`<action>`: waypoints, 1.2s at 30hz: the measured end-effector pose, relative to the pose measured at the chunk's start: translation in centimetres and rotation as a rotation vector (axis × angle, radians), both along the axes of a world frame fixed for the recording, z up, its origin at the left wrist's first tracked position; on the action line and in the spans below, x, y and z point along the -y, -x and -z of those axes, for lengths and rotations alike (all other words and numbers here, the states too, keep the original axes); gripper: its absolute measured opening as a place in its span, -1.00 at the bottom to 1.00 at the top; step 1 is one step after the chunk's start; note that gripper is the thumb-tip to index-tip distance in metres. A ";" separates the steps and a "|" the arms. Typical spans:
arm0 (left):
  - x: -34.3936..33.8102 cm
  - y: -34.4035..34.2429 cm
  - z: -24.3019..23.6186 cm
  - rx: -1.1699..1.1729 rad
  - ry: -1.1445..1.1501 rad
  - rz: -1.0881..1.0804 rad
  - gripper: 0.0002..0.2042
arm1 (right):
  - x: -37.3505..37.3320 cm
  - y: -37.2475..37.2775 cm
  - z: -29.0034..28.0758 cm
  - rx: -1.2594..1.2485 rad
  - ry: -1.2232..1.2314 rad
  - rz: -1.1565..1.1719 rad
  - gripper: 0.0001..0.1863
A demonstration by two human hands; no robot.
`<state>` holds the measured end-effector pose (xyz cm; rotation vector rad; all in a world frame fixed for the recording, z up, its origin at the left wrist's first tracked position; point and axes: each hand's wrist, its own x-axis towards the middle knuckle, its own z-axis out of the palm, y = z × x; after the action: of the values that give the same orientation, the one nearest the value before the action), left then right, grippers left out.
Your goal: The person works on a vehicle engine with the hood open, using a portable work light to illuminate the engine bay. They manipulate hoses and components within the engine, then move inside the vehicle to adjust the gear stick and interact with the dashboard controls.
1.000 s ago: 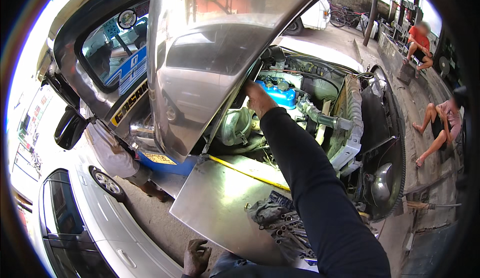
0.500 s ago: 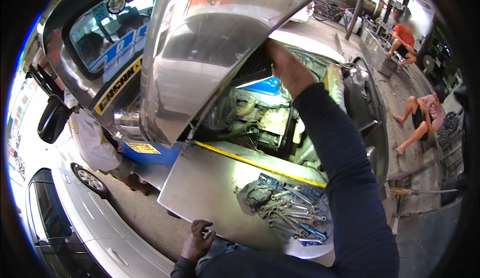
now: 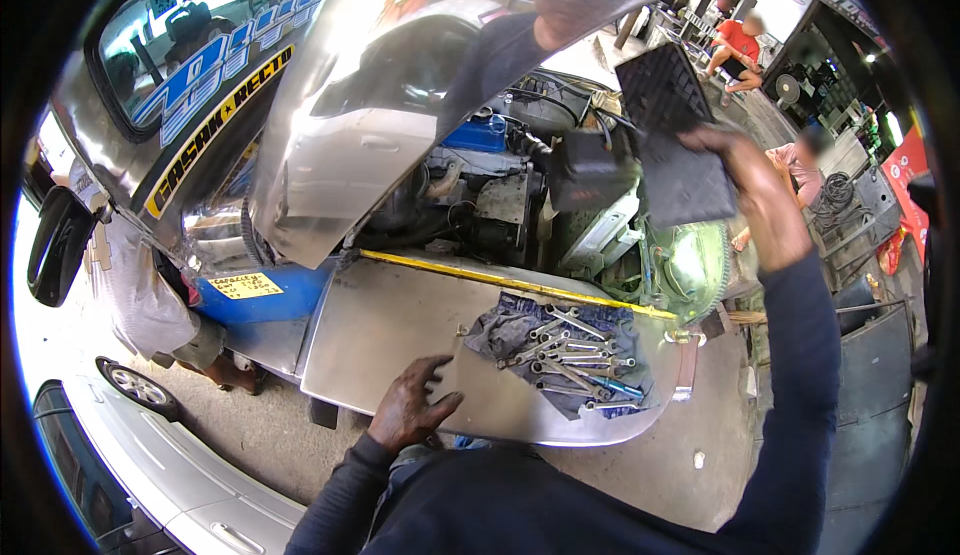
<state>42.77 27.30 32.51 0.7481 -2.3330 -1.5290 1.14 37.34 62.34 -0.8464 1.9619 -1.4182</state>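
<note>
My right hand (image 3: 735,160) grips a black sheet-like panel (image 3: 685,180) at its right edge, above the far right of the engine bay. The panel has a raised, framed upper part and looks bent across its middle; its exact kind is unclear. A black box-like part (image 3: 590,170) sits just left of it. My left hand (image 3: 412,403) hovers by the near edge of the bare metal fender (image 3: 370,330), fingers apart and holding nothing. Several wrenches (image 3: 580,360) lie on a dark blue cloth (image 3: 495,335) on that fender, right of my left hand.
A polished metal hood (image 3: 370,95) stands raised over the engine (image 3: 500,200). The yellow strip (image 3: 500,280) edges the bay. A person stands at the left near a silver car (image 3: 170,465); two people sit at the right. A fan (image 3: 788,90) stands behind them.
My right hand has come out from under the hood toward the right, bringing the black panel into the open. My left hand has risen and spread its fingers. The view has shifted.
</note>
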 end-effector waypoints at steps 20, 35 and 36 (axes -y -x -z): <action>-0.8 -10.5 -0.1 -0.418 0.364 -0.101 -0.09 | -10.5 -26.0 8.3 0.190 -0.072 0.084 0.03; -4.1 -14.4 -8.3 -0.025 0.524 -0.438 -0.32 | -6.9 -20.3 15.8 0.249 -0.059 -0.099 0.27; -4.1 -14.3 -8.2 -0.019 0.505 -0.454 -0.33 | -6.7 -19.9 16.0 0.254 -0.094 -0.105 0.32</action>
<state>57.05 31.44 40.74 1.0166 -2.1883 -0.7162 21.02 44.01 46.29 -0.6805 1.7518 -1.2934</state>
